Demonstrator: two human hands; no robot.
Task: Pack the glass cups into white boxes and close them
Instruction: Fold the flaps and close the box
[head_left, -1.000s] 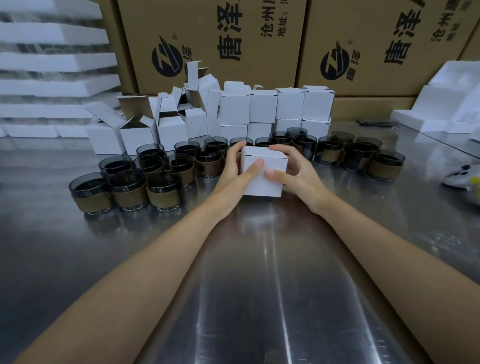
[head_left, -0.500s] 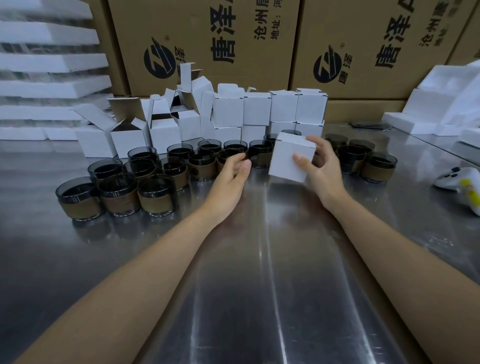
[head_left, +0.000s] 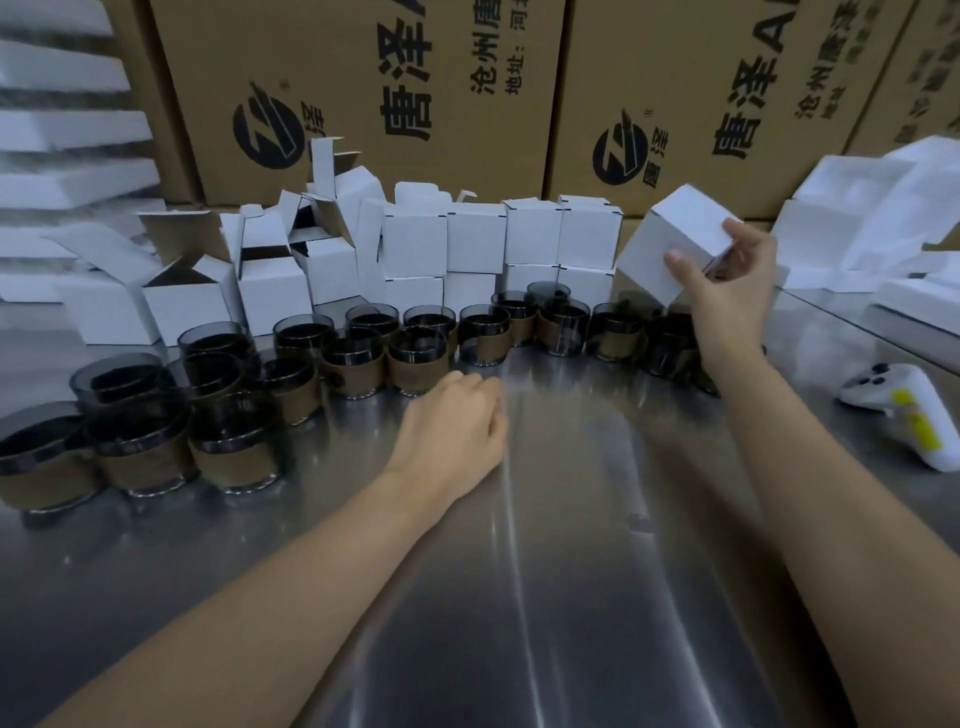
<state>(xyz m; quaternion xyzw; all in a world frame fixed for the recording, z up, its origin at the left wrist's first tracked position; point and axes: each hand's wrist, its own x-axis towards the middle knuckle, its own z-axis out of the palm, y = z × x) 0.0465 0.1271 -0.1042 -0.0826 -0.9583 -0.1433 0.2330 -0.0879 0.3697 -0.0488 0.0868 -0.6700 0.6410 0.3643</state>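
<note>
Above the cups (head_left: 558, 322), box (head_left: 675, 241) tilted.

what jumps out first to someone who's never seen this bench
The small closed white cardboard box held tilted in the right hand, at upper right. Below it, a long row of dark glass cups with brown bands crosses the shiny steel table, stacked white boxes behind them. The left hand rests loosely by the middle cups.

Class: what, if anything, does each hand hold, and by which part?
The right hand grips a white box, thumb on front face, fingers behind; the left hand holds nothing.
</note>
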